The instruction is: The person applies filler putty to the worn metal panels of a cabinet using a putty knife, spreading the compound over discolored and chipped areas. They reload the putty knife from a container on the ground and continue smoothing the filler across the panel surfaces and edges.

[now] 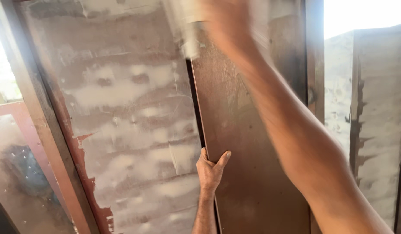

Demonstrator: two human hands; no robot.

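Observation:
My left hand (211, 170) grips the left edge of an upright brown board (239, 130), fingers wrapped round the edge and thumb on its face. My right arm reaches up across the board. My right hand (218, 17) is blurred at the top of the view and holds a pale, blurred object (189, 37) against the board's upper edge; what it is I cannot tell. Left of the board stands a large panel (122, 121) smeared with whitish putty patches.
A reddish wooden frame (48, 143) leans at the left. Another putty-covered panel (378, 121) stands at the right behind a dark wooden post (315, 65). Bright daylight shows at the top right and far left.

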